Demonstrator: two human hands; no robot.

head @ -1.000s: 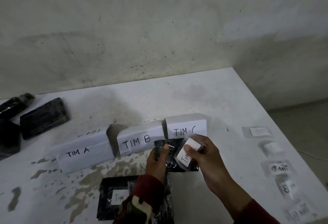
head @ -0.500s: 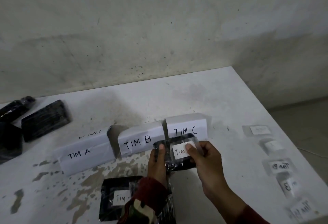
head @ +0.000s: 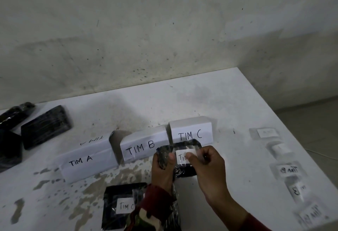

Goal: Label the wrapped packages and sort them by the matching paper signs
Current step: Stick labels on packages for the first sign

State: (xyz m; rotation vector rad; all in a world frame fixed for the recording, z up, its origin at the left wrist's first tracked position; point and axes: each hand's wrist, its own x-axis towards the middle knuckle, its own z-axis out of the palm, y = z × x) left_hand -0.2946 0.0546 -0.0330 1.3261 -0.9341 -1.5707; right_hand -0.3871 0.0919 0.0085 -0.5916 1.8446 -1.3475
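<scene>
stained white table [head: 210, 102], grey wall [head: 164, 29], both hands [head: 186, 165] gripping wrapped package [head: 184, 145]

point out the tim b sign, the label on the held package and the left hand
TIM B sign [head: 141, 147]: head view, on its lettered front face.
label [head: 182, 154]: head view, on its visible white paper left of the thumb.
left hand [head: 162, 168]: head view, back of the hand.
</scene>
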